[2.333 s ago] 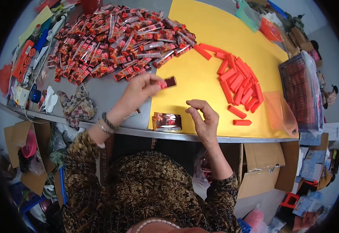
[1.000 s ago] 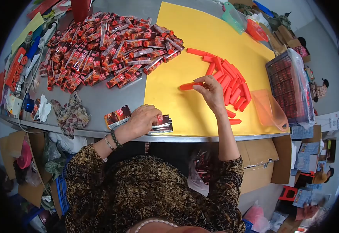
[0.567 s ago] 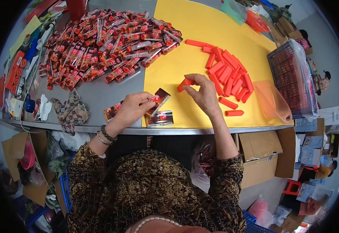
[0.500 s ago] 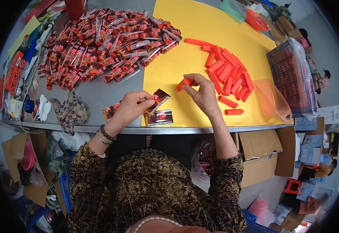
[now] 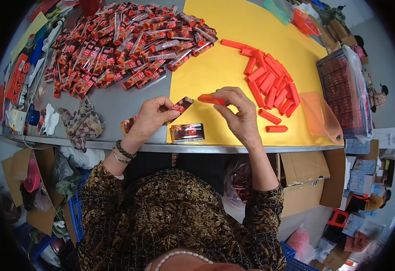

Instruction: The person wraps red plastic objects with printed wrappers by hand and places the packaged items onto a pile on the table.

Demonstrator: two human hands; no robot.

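My left hand (image 5: 154,118) pinches a printed dark-and-red packaging sleeve (image 5: 183,105), tilted up to the right. In my right hand (image 5: 240,115) is a red plastic stick (image 5: 210,99), gripped at its right end. The stick's free end points at the sleeve, with a small gap between them. Below, a flat printed sleeve (image 5: 188,133) lies at the yellow sheet's left edge. Another printed piece (image 5: 127,124) is partly hidden behind my left wrist. Right of my right hand lies a heap of red sticks (image 5: 269,81), with two loose sticks (image 5: 269,117) nearer the front edge.
A large pile of sleeved sticks (image 5: 116,49) covers the back left. A crumpled cloth (image 5: 83,122) lies at the front left. An orange scoop (image 5: 319,117) and a clear-covered crate (image 5: 342,90) stand at right. An open cardboard box (image 5: 303,169) is below the edge.
The red stick has turned to lie lengthwise toward the sleeve, my fingers now at its right end. The sleeve in my left hand looks narrower and has shifted slightly. The view has moved a little.
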